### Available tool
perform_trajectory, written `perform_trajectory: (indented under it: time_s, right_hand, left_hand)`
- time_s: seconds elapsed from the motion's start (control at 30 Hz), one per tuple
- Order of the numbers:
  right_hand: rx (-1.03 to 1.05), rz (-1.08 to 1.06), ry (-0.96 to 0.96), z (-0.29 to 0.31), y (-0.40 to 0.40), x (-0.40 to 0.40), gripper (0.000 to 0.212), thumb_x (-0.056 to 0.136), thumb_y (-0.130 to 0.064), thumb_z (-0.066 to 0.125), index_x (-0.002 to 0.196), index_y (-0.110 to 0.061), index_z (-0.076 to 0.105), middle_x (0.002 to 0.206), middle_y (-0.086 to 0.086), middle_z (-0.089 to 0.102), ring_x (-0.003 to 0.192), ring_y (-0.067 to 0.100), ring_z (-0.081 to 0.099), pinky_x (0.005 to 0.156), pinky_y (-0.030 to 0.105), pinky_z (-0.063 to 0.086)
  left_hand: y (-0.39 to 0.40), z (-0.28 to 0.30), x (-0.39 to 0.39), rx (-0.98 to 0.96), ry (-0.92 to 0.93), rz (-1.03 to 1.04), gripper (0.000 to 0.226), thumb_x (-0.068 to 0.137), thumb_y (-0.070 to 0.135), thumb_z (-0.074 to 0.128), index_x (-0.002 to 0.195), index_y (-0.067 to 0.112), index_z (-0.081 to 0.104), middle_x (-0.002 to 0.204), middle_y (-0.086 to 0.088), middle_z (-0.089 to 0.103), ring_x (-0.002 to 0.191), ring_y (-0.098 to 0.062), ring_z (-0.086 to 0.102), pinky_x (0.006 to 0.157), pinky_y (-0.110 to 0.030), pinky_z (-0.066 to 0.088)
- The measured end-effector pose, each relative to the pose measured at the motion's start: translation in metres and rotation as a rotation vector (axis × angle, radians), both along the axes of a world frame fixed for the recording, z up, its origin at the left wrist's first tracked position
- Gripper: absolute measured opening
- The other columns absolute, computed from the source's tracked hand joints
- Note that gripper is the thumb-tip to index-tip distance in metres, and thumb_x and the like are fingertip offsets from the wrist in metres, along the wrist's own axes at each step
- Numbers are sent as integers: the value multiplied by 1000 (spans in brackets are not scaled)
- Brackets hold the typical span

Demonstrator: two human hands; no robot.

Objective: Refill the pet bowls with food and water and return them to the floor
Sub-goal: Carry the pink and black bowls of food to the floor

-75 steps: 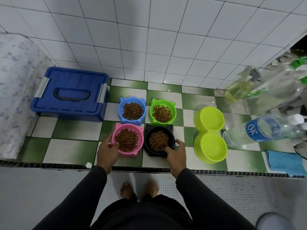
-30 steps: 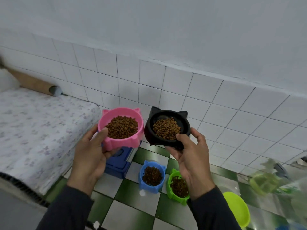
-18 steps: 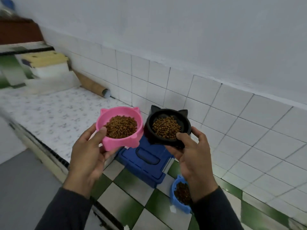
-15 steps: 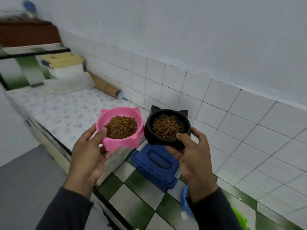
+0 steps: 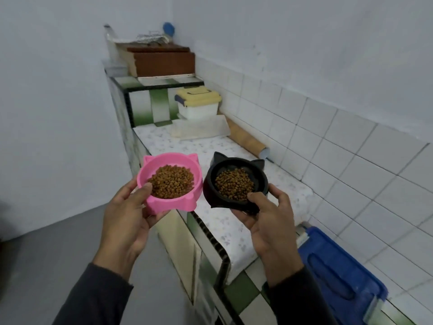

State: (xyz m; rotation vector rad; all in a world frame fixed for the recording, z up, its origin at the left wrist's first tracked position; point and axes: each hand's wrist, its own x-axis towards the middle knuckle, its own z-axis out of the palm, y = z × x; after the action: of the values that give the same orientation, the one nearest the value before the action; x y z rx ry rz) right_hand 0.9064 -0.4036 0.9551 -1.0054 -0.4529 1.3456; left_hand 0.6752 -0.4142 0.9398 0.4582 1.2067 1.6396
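our left hand [image 5: 127,218] grips the pink bowl [image 5: 170,181], right hand [image 5: 269,221] grips the black bowl [image 5: 235,182]; both full of kibble, held side by side above the table [image 5: 225,221] edge.

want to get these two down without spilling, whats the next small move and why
Probably lower both bowls level toward the grey floor: the left hand grips the pink bowl, the right hand the black bowl, both full of kibble.

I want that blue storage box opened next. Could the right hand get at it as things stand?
Probably not yet. The right hand grips the black bowl full of kibble, so it isn't free. The blue box sits low by its wrist, with nothing between.
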Motion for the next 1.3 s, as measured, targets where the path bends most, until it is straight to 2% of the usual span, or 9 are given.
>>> perform_trajectory:
  time_s: [0.13,0.27,0.47,0.83,0.93,1.1,1.2,1.3]
  right_hand:
    - [4,99,-12,-2,26,-59,52,91,9,60,134,-18,48,119,21,63,93,31,73,66,43,61]
    - [-14,203,-28,-8,55,-110,54,90,9,60,134,-19,47,122,20,60,101,34,70,68,43,62]
    - [-25,346,-17,-24,105,-180,55,88,12,60,131,-19,49,125,20,58,105,38,68,69,46,62]
    - [-118,548,-24,-40,223,-291,54,86,11,61,128,-24,53,127,17,60,110,37,66,73,52,62]
    - [-137,588,-30,-44,253,-321,57,86,11,62,130,-24,53,129,17,59,111,37,65,69,49,62]
    - [-162,632,-43,-53,295,-367,55,85,11,61,125,-26,55,130,14,58,112,37,64,69,50,62]
    - [-181,659,-47,-58,317,-393,56,84,13,61,121,-29,57,129,13,58,112,37,62,68,48,61]
    - [-201,675,-59,-66,340,-420,58,84,14,60,124,-29,56,130,13,58,114,38,61,70,50,61]
  left_hand:
    - [7,-6,-56,-17,-18,103,37,98,11,64,132,23,67,119,-9,74,108,-31,72,79,-45,63]
    - [14,-12,-100,-32,-26,199,36,99,12,61,133,23,66,121,-7,71,108,-31,70,82,-46,62]
    - [34,-28,-162,-49,-63,349,35,99,10,61,131,23,66,123,-8,71,109,-33,70,76,-43,62]
    - [109,-36,-252,-62,-53,531,37,100,10,58,136,19,62,127,-10,68,107,-34,69,81,-46,61]
    - [131,-40,-276,-59,-65,570,36,100,9,57,134,20,64,126,-10,68,107,-33,69,86,-48,60]
    - [164,-55,-317,-75,-82,638,36,100,8,58,132,22,66,127,-9,69,103,-31,70,71,-41,61]
    - [182,-63,-340,-91,-86,654,36,101,8,56,132,23,66,127,-8,69,105,-32,70,73,-42,61]
    - [202,-71,-366,-110,-99,662,36,101,9,57,132,24,66,130,-7,68,109,-33,69,74,-43,61]
